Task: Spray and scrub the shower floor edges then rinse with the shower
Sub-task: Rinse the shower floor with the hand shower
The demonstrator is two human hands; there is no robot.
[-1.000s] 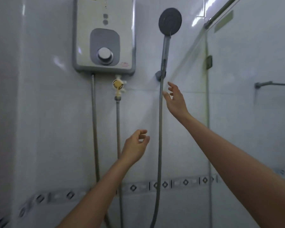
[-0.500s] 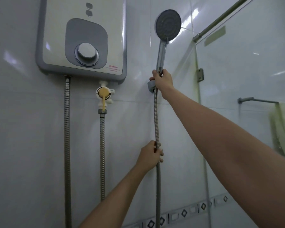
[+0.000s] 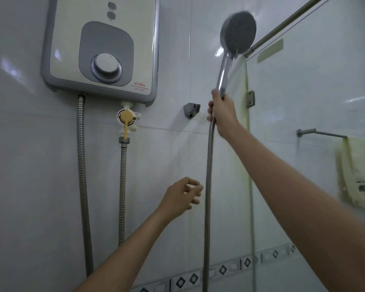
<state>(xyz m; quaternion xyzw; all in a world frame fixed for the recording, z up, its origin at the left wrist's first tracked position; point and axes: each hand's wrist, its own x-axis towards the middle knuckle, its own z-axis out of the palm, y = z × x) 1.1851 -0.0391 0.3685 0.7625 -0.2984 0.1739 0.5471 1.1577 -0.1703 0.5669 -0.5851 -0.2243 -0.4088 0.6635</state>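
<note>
My right hand (image 3: pixel 223 114) grips the chrome handle of the shower head (image 3: pixel 238 31), whose round grey face points up and to the right. The shower head is out of its grey wall holder (image 3: pixel 191 110), which sits bare just left of my hand. Its metal hose (image 3: pixel 208 186) hangs straight down from my fist. My left hand (image 3: pixel 182 196) hovers lower down, left of the hose, fingers loosely curled and apart, touching nothing. The shower floor is out of view.
A white and grey water heater (image 3: pixel 101 45) hangs on the tiled wall at upper left, with two metal hoses and a yellow-handled valve (image 3: pixel 125 120) below it. A glass partition (image 3: pixel 314 123) stands at right, with a towel (image 3: pixel 356 171) on a rail behind it.
My right hand has lifted the shower head out of the wall holder and moved it right. My left hand has let go of the hose and drawn back to the left.
</note>
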